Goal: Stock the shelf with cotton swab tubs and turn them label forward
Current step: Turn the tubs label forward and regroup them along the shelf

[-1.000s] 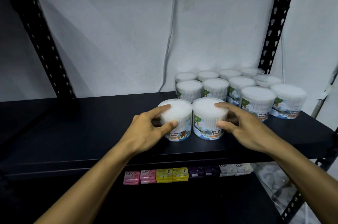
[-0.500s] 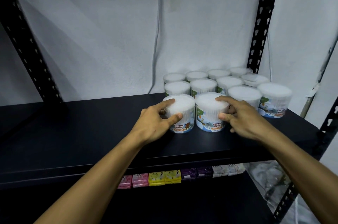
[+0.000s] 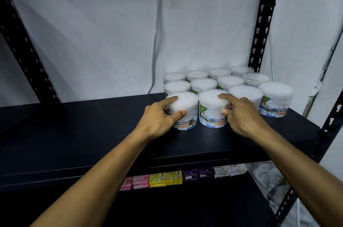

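Observation:
Several round cotton swab tubs with white tops stand in rows at the right of the black shelf (image 3: 78, 134). My left hand (image 3: 157, 119) grips the front-left tub (image 3: 187, 113), whose "Cotton Buds" label faces me. My right hand (image 3: 241, 115) grips the tub beside it (image 3: 211, 111), its label also turned to the front. Both tubs stand upright on the shelf, close against the row behind. Another front-row tub (image 3: 276, 100) at the far right shows its label; the one between is partly hidden by my right hand.
Black slotted uprights (image 3: 263, 19) frame the shelf against a grey wall, where a cable (image 3: 156, 41) hangs down. On the lower shelf lies a row of soap packs (image 3: 165, 179) in pink, yellow, purple and white.
Both hands have slid their two tubs back toward the other rows, closing the gap. The view has shifted, so the group now sits further right and higher.

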